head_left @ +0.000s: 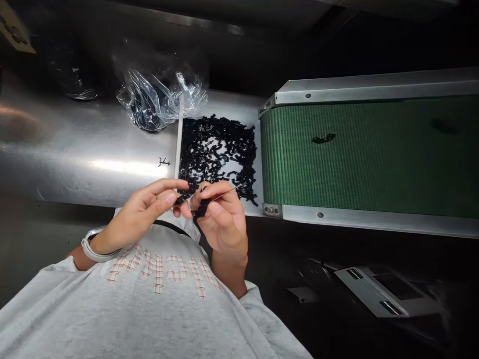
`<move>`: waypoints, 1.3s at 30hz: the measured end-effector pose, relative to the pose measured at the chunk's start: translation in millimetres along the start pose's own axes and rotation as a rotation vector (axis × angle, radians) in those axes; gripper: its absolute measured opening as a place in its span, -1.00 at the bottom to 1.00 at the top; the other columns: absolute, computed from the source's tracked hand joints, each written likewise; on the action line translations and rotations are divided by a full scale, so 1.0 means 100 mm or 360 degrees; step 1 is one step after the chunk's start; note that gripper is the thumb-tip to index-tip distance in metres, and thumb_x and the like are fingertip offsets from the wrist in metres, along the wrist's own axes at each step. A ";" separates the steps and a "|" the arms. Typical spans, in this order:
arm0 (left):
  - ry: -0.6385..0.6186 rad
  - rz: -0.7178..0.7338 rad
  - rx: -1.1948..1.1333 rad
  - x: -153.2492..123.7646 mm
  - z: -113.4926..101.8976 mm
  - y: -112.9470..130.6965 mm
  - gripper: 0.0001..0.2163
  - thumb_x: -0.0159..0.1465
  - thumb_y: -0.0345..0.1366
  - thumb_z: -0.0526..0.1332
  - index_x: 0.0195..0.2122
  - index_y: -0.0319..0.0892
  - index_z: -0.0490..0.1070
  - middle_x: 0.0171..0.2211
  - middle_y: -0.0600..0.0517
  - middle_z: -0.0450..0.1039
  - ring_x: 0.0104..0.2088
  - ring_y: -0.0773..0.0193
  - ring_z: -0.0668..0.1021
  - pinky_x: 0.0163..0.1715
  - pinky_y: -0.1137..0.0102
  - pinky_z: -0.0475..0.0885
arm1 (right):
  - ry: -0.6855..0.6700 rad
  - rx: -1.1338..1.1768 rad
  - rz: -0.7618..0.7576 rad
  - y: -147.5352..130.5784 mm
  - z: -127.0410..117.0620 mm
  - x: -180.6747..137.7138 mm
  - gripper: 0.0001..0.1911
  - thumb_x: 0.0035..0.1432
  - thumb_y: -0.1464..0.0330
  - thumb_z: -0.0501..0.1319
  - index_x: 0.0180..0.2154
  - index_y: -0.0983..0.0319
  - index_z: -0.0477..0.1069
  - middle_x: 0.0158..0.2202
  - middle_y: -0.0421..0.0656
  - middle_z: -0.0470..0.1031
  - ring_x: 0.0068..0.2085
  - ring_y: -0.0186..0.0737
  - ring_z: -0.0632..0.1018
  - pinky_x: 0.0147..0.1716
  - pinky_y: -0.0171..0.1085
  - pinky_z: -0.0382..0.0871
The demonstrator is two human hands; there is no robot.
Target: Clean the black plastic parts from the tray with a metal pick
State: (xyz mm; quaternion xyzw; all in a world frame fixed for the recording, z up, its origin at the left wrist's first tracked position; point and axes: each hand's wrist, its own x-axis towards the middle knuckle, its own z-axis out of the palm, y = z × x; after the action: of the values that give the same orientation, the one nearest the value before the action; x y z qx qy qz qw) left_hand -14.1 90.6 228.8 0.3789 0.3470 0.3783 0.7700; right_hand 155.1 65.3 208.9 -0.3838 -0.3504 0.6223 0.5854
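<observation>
My left hand (144, 212) pinches a small black plastic part (186, 193) between thumb and fingers, just in front of my chest. My right hand (222, 217) is closed on another small black part (201, 207) and a thin metal needle-like tool (224, 194) that points up to the right. The two hands nearly touch over the near edge of a white sheet (247, 107) covered with a heap of several small black parts (219, 149). A white band sits on my left wrist.
A clear plastic bag (160, 97) with more black parts lies behind the heap on the steel bench (75, 149). One stray black part (163, 162) lies left of the sheet. A green conveyor belt (374, 154) runs on the right, carrying one black part (324, 138).
</observation>
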 end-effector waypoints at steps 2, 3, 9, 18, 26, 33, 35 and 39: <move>0.0098 0.0024 -0.0005 0.03 -0.03 -0.06 -0.68 0.30 -0.03 0.33 -0.05 -0.13 0.58 -0.38 0.07 0.62 -0.30 0.33 0.59 -0.17 0.39 0.42 | 0.0003 -0.0089 -0.0064 0.02 -0.02 0.01 -0.87 0.15 0.24 0.40 -0.28 0.08 0.51 -0.40 -0.28 0.36 -0.38 -0.30 0.36 -0.31 -0.25 0.31; 0.0136 0.0012 -0.0010 0.04 -0.04 -0.09 -0.66 0.28 0.00 0.34 -0.07 -0.13 0.60 -0.39 0.07 0.62 -0.29 0.32 0.59 -0.16 0.39 0.42 | -0.0004 -0.0122 -0.0092 0.03 -0.03 0.02 -0.87 0.15 0.26 0.40 -0.27 0.08 0.51 -0.40 -0.29 0.35 -0.39 -0.31 0.34 -0.33 -0.26 0.28; 0.0202 -0.0099 -0.0031 0.09 -0.03 -0.15 -0.65 0.16 0.05 0.42 -0.24 -0.15 0.60 -0.47 0.10 0.57 -0.33 0.31 0.57 -0.16 0.36 0.42 | 0.0006 -0.0071 -0.0142 0.12 -0.04 0.07 -0.77 0.13 0.19 0.40 -0.19 0.06 0.45 -0.40 -0.32 0.30 -0.41 -0.34 0.33 -0.35 -0.27 0.28; 0.0317 0.0059 0.0123 0.12 -0.04 -0.21 -0.66 0.21 0.08 0.36 -0.28 -0.12 0.53 -0.45 0.12 0.59 -0.34 0.34 0.56 -0.12 0.38 0.40 | 0.0067 -0.0091 -0.0216 0.15 0.00 0.12 -0.69 0.13 0.17 0.39 -0.11 0.04 0.42 -0.36 -0.32 0.32 -0.41 -0.37 0.35 -0.29 -0.27 0.36; 0.0280 -0.0040 0.0083 0.13 -0.06 -0.22 -0.62 0.21 0.11 0.35 -0.31 -0.16 0.52 -0.29 -0.02 0.66 -0.27 0.25 0.61 -0.24 0.36 0.41 | 0.0021 -0.0001 -0.0137 0.19 -0.02 0.15 -0.68 0.17 0.18 0.37 -0.06 0.04 0.40 -0.38 -0.32 0.32 -0.39 -0.34 0.37 -0.23 -0.22 0.43; 0.0142 -0.0373 -0.0232 0.13 -0.07 -0.23 -0.62 0.16 0.08 0.41 -0.28 -0.16 0.53 -0.18 0.00 0.61 -0.25 0.25 0.65 -0.23 0.37 0.48 | 0.0126 -0.0108 -0.0022 0.24 -0.07 0.19 -0.61 0.12 0.09 0.40 -0.09 0.07 0.37 -0.32 -0.27 0.34 -0.31 -0.28 0.45 -0.24 -0.22 0.44; 0.0110 -0.0393 -0.0214 0.15 -0.09 -0.23 -0.62 0.15 0.07 0.41 -0.29 -0.17 0.53 -0.18 0.00 0.57 -0.22 0.23 0.64 -0.25 0.37 0.49 | 0.0132 -0.0100 0.0034 0.29 -0.10 0.21 -0.58 0.11 0.07 0.40 -0.09 0.07 0.35 -0.31 -0.27 0.35 -0.32 -0.29 0.45 -0.24 -0.23 0.44; 0.0060 -0.0375 -0.0090 0.23 -0.15 -0.25 -0.61 0.13 0.07 0.42 -0.32 -0.18 0.52 -0.19 0.00 0.49 -0.14 0.17 0.61 -0.23 0.35 0.51 | 0.0118 -0.0149 0.0040 0.38 -0.17 0.27 -0.56 0.13 0.04 0.38 -0.08 0.09 0.35 -0.30 -0.26 0.39 -0.34 -0.34 0.43 -0.28 -0.29 0.40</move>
State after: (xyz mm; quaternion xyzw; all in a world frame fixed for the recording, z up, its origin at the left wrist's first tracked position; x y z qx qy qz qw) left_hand -7.6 104.1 195.3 0.3064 0.3927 0.3018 0.8129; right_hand 152.1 89.7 165.9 -0.4379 -0.3524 0.5978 0.5715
